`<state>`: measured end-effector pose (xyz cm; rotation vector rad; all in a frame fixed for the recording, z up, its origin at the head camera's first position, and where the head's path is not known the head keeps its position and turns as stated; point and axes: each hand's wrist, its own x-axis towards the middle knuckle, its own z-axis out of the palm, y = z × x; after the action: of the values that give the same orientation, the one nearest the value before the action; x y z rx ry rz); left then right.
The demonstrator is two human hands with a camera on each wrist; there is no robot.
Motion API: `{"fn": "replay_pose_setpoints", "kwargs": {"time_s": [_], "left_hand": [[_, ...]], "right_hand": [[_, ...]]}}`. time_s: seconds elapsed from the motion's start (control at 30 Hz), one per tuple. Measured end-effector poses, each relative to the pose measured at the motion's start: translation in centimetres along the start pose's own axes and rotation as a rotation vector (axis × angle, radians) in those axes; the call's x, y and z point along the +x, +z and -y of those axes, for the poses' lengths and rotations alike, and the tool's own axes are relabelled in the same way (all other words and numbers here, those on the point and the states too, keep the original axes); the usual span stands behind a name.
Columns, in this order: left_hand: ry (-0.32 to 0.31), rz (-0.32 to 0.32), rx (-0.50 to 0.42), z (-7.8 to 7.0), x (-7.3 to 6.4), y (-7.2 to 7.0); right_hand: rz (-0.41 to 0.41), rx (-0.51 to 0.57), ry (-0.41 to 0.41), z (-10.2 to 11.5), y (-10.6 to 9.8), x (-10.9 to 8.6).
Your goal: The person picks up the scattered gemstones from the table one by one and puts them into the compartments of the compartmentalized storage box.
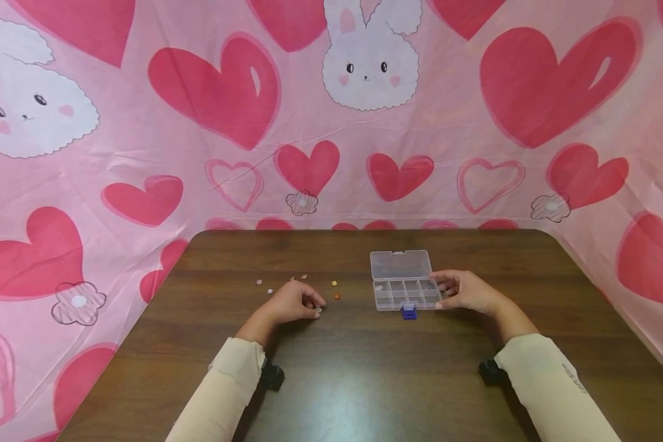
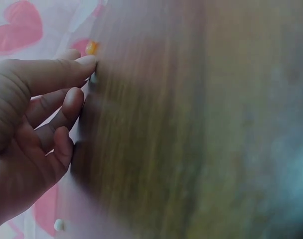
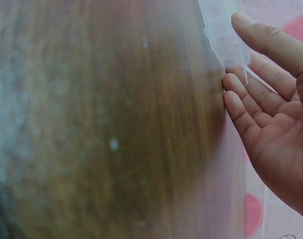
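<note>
On the wooden table (image 1: pixel 359 356), my left hand (image 1: pixel 293 302) has its thumb and fingertips at a small pale, button-like piece (image 1: pixel 318 310), pinched against the tabletop. A yellow piece (image 1: pixel 334 283) and an orange piece (image 1: pixel 337 297) lie just right of that hand. My right hand (image 1: pixel 469 291) holds the right side of a clear compartment box (image 1: pixel 383 302), thumb at its near corner and fingers farther back. The box's lid (image 1: pixel 400 265) stands open at the back, with a blue latch (image 1: pixel 409 312) in front. One pale piece (image 1: pixel 379 288) sits in its back left compartment.
Several more small pieces lie around my left hand, among them a pale disc (image 1: pixel 259 282), a white piece (image 1: pixel 270 291) and another (image 1: pixel 304 276) behind the hand. A pink cloth (image 1: pixel 359 135) with hearts and rabbits hangs behind the table.
</note>
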<state>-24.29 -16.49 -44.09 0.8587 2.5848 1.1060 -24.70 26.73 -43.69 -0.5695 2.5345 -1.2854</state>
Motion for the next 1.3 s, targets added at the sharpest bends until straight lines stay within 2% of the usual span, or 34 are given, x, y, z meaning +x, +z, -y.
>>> {"fn": "replay_pose_setpoints", "kwargs": {"time_s": [0.43,0.63,0.77,1.03,1.3], "left_hand": [[0.005,-0.041,-0.063,-0.4,-0.2,0.1],[-0.006,-0.048,-0.109,-0.8,-0.2,0.1],[-0.019,-0.058,-0.129,-1.0,-0.1,0.1],[-0.030,-0.086,-0.138,-1.3,0.2,0.1],[-0.032,-0.141,-0.118,-2.0,0.5,0.6]], "right_hand": [[-0.011,-0.016,0.008,-0.3,0.0,-0.1],[-0.021,-0.020,-0.039,-0.3,0.1,-0.1],[-0.011,0.006,-0.030,-0.3,0.1,-0.1],[-0.007,0.008,-0.016,-0.3,0.0,-0.1],[-0.009,0.002,-0.017,-0.2,0.0,-0.1]]}}
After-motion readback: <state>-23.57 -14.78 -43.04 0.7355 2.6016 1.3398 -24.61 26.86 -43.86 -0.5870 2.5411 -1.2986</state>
